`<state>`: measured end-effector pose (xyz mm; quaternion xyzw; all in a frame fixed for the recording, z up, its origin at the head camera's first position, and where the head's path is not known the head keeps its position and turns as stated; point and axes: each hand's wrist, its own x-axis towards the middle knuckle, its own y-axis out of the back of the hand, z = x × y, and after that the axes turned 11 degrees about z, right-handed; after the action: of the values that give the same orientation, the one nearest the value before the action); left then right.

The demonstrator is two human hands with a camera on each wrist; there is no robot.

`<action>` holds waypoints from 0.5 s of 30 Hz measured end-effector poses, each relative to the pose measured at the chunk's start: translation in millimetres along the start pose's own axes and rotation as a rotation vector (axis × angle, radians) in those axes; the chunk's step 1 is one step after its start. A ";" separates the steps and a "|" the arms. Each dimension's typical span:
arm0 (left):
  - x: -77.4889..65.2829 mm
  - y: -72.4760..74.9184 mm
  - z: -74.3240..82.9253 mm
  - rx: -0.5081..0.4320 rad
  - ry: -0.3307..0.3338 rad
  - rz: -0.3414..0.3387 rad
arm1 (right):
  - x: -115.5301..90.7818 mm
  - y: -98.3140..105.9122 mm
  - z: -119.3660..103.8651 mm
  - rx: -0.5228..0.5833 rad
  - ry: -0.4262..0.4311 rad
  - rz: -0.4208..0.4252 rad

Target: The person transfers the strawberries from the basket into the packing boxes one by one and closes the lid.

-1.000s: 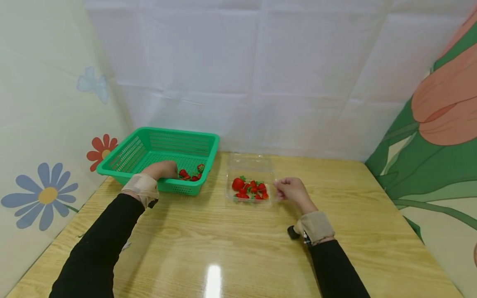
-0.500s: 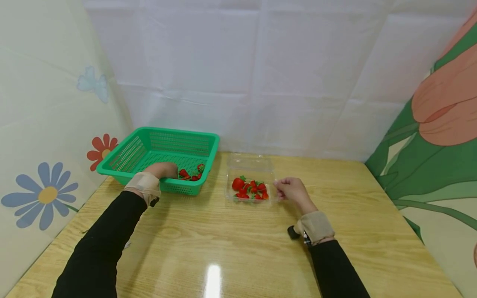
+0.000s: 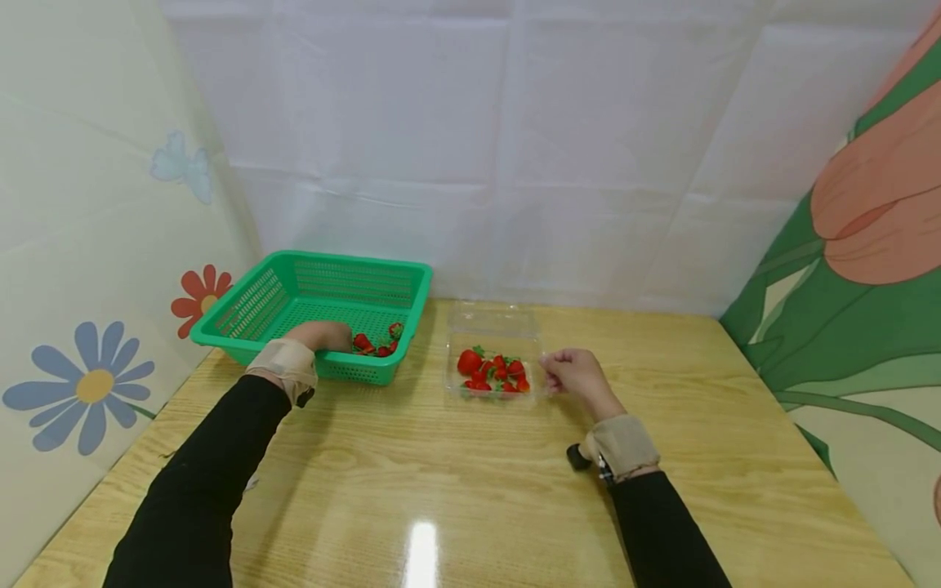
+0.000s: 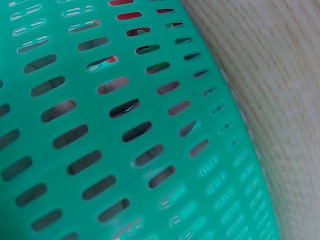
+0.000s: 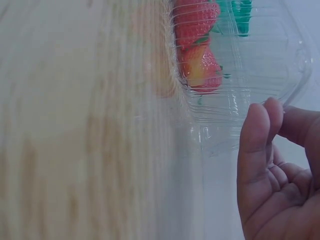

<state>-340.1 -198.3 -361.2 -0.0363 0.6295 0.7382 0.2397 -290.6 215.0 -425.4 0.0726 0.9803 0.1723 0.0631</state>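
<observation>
In the head view my left hand (image 3: pixel 323 335) reaches over the near wall of a green slotted plastic basket (image 3: pixel 353 260), its fingers hidden inside. Several strawberries (image 3: pixel 362 343) lie just right of it. The left wrist view is filled by the basket's outer wall (image 4: pixel 92 112), with bits of hand and red fruit behind the slots; I cannot tell whether the fingers hold a strawberry. My right hand (image 3: pixel 577 376) pinches the right rim of a clear plastic clamshell box (image 3: pixel 450 371), thumb against fingers at its edge. Inside the box sit several strawberries (image 5: pixel 200 70).
Behind the box its clear lid (image 3: pixel 494 322) stands raised. Everything rests on a wood-grain table (image 3: pixel 485 490). A white cloth backdrop (image 3: pixel 470 163) closes off the back, with flower-printed cloth on both sides. A small whitish scrap (image 3: pixel 251 483) lies by the left sleeve.
The left hand and forearm have shifted slightly right within the basket. The right hand, the box and the strawberries in it look the same.
</observation>
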 end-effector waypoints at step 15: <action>-5.8 3.2 4.1 0.032 -0.005 0.107 | -2.9 0.8 -3.1 -0.007 -0.010 -0.001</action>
<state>-335.2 -196.5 -355.4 0.0030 0.6415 0.7400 0.2021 -288.2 214.2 -422.0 0.0729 0.9794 0.1756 0.0684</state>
